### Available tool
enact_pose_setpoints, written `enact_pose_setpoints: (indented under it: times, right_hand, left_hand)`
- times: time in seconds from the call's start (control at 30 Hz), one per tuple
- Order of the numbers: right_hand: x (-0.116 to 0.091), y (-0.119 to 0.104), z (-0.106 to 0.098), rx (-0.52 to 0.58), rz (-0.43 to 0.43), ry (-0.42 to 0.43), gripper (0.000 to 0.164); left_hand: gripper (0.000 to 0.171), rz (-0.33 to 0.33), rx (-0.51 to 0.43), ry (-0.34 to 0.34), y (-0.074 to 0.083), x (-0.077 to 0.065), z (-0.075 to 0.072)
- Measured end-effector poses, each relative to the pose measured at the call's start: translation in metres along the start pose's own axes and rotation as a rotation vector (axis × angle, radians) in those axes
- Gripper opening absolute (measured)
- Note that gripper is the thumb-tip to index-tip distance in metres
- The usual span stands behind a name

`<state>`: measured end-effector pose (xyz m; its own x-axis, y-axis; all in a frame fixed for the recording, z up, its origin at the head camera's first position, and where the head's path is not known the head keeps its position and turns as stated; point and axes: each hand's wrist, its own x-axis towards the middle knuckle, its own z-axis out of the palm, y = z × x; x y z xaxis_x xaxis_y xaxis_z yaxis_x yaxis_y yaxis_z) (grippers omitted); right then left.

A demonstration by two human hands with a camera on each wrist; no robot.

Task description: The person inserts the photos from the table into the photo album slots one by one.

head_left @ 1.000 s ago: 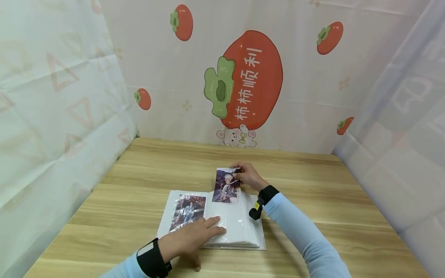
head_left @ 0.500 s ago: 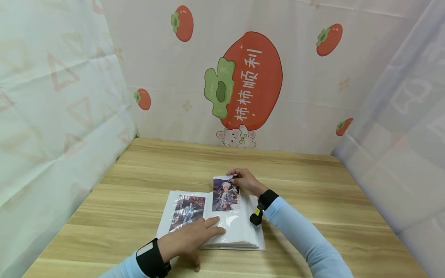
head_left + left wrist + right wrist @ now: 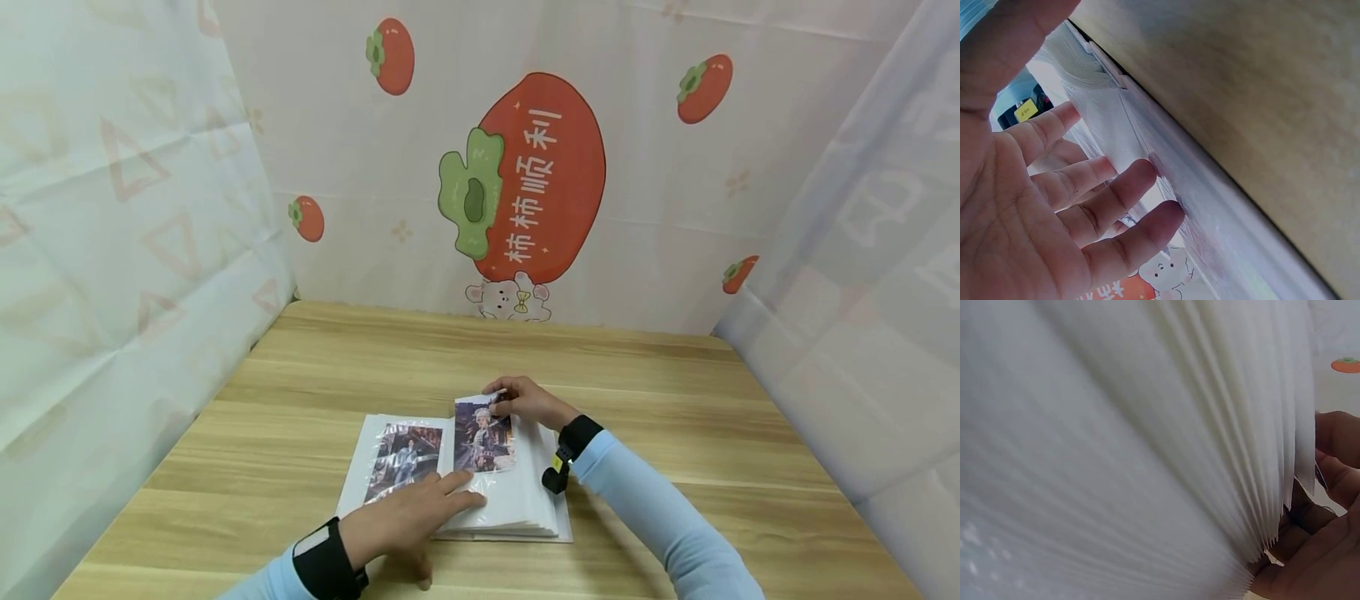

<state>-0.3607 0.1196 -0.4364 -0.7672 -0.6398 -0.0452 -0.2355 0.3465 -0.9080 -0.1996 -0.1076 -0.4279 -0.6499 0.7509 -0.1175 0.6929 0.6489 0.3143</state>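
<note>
An open photo album [image 3: 502,508] lies on the wooden table, its white pages fanned at the right side in the right wrist view. My right hand [image 3: 531,402] pinches the upper right corner of a photo [image 3: 482,437], which lies partly within the clear sleeve of the right page, its top end sticking out past the page's far edge. My left hand [image 3: 411,515] rests with straight fingers across the lower middle of the album; in the left wrist view its fingertips [image 3: 1169,215] touch the pages. Another photo [image 3: 408,454] fills the left page's sleeve, partly covered by my left hand.
The wooden table [image 3: 652,467] spreads around the album on every side. A white cloth printed with persimmons [image 3: 551,175] hangs behind it, and more cloth walls [image 3: 135,250] stand at left and right. Black bands [image 3: 577,433] sit on both wrists.
My right hand has moved toward me, and the photo in it has slid down further over the right page. My left hand has stayed in place on the album.
</note>
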Motion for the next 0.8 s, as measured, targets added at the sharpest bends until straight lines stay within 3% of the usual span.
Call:
enact_pose_setpoints:
  times: [0.2, 0.43, 0.8]
  right_hand:
    - [-0.0001, 0.0046, 0.0007, -0.045, 0.047, -0.011, 0.029]
    - [-0.0005, 0.0052, 0.0013, -0.067, 0.030, -0.038, 0.023]
    - [-0.0013, 0.0080, 0.0012, -0.012, 0.011, -0.088, 0.016]
  left_hand:
    - [0.106, 0.004, -0.005, -0.002, -0.0011, 0.0006, 0.0009]
    - [0.104, 0.022, -0.010, -0.004, -0.0039, 0.0011, 0.0006]
    - [0.104, 0.032, 0.008, 0.003, -0.0046, 0.0016, 0.0013]
